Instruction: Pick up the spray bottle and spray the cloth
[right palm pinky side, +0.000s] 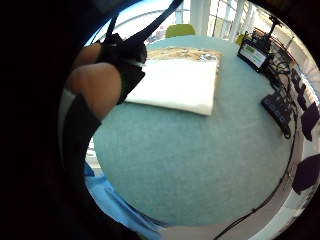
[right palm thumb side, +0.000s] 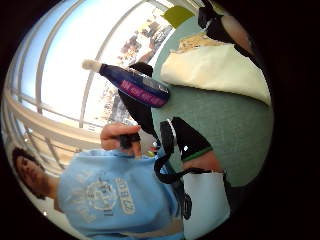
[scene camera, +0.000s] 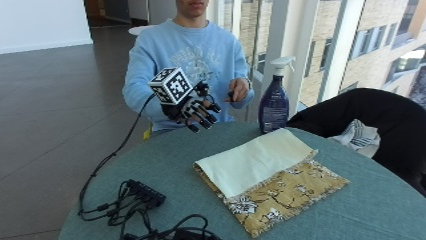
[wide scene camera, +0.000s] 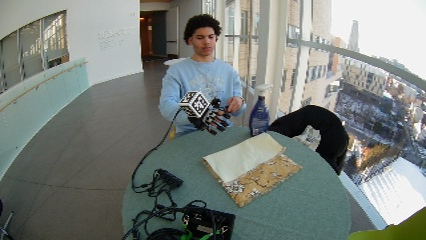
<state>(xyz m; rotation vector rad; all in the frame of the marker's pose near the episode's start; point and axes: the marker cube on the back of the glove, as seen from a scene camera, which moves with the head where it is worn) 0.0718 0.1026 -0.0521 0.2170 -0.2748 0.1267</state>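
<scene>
**Gloved hand raised above the table edge**

A person in a light blue sweatshirt sits at a round green table (wide scene camera: 299, 200). The right hand (wide scene camera: 212, 118) hangs above the near rim, fingers loosely spread, holding nothing. The bottle (wide scene camera: 259, 117) stands upright at the table's far edge. Near it lies the cloth (wide scene camera: 253, 167), cream folded over a floral layer. A dark jacket (wide scene camera: 316, 125) drapes a chair beside the table.

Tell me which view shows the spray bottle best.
The outside view: the spray bottle stands upright on the table beyond the cloth, seen whole from white trigger to base. The wide outside view shows it smaller. The thumb side palm view shows it whole but tilted. The little finger side view misses it.
</scene>
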